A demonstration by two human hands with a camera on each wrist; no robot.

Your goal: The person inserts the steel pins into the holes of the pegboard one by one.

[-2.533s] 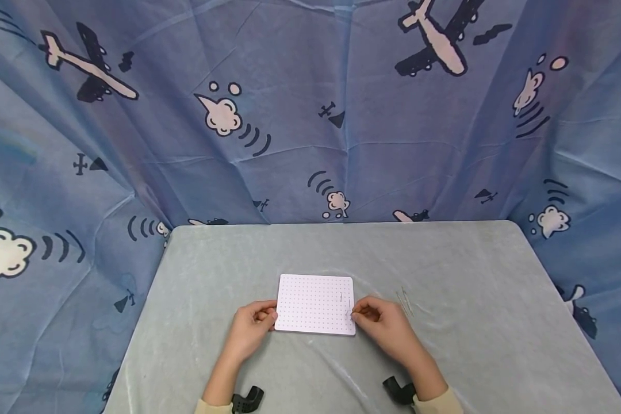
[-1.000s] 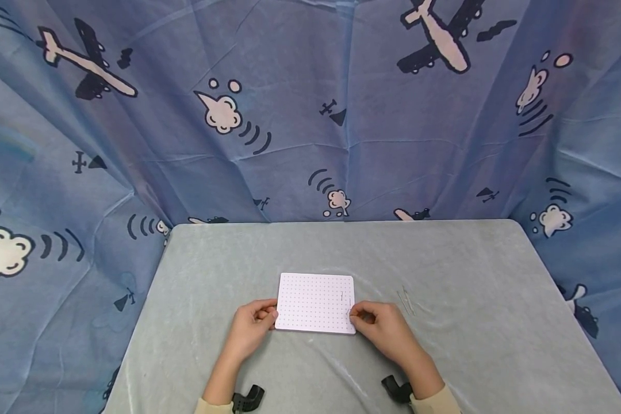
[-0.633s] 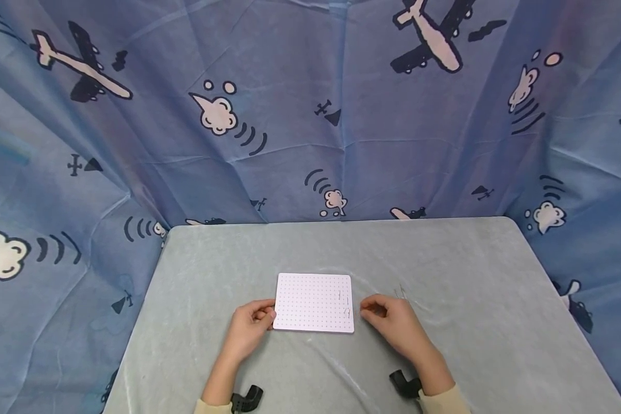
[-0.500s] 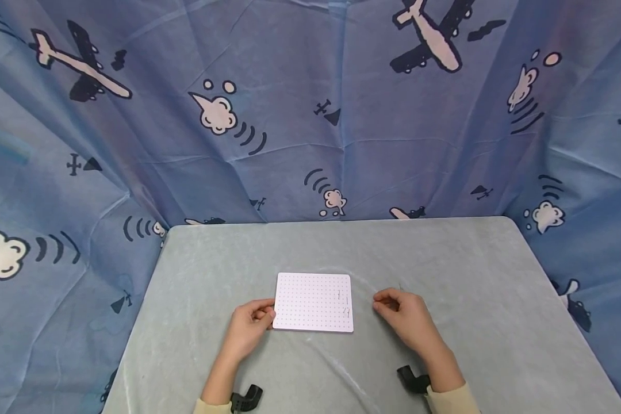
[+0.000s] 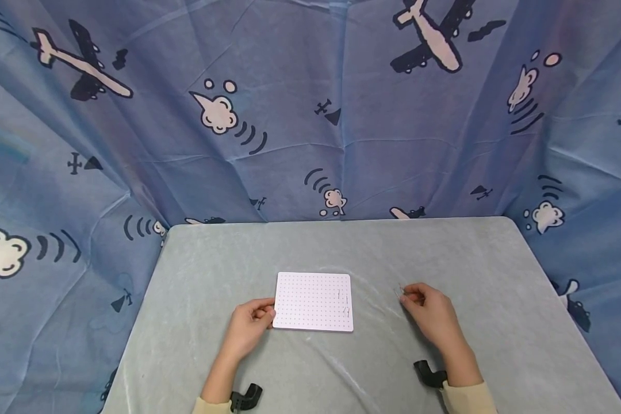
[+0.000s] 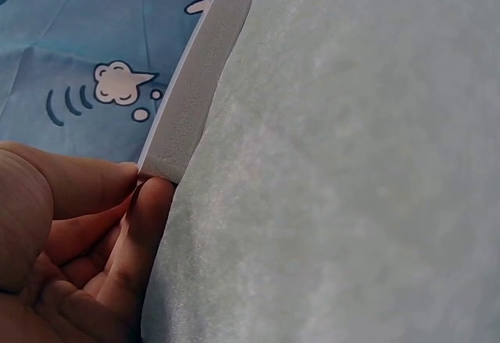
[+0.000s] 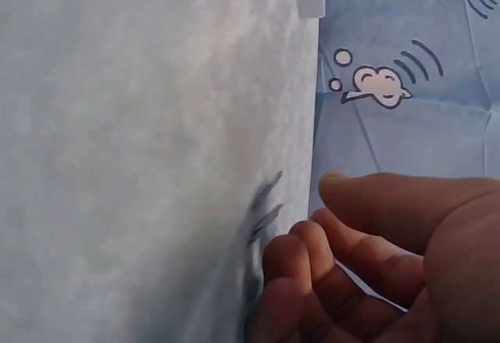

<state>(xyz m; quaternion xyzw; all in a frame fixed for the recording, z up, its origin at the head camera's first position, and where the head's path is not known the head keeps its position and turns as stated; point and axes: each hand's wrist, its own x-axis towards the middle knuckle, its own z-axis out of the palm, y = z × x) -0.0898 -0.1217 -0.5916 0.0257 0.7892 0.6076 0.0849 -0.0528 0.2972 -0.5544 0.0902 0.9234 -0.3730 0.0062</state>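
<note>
Two pins [image 7: 269, 216] we seemingly reached for needed our parted, empty right hand [image 5: 431, 313] to pinch; our left hand [image 5: 247, 328] gripped the pegboard [image 5: 310, 302].

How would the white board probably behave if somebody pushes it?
The board looks stiff, since its edges run straight. It would probably slide rather than roll, being flat and rectangular. The left hand pinches only one side, so a push at the opposite side might turn it around that grip.

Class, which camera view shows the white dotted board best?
The head view: the white dotted board shows its top face there. The left wrist view shows mainly its side, pinched by the left hand; the right wrist view, only a corner.
</note>
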